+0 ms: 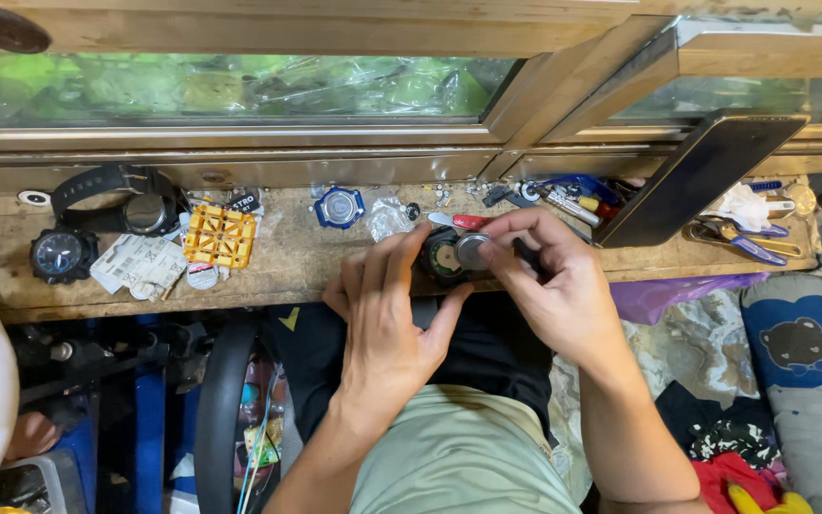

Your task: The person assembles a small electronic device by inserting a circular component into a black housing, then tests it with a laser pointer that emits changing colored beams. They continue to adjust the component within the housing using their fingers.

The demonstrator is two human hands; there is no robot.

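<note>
A: Entry, largest first. Wooden workbench (316,271) runs below the window frame; every position below is taken from it.

B: Next by size?

A: Dark tablet (701,176), propped at a slant on the right part of the bench. Then a black strapped watch (130,205) and a second black watch with a blue dial (61,253), both at the bench's left end. Yellow plastic case holder (220,235) just right of them, folded printed paper (140,265) beside it.

B: Hands?

A: Left hand (387,309) at the bench's front edge, middle, fingers curled around a round black watch case (441,257), gripping it. Right hand (554,281) meets it from the right; thumb and forefinger pinch a small round metal piece (473,250) against the case. Possibly a case back or a cell; view too small to settle.

B: Smaller items?

A: Blue watch bezel (340,207) toward the bench's back edge, centre-left. Red-handled tool (468,221) just behind the hands. Purple-handled pliers (749,243) at the bench's right end.
</note>
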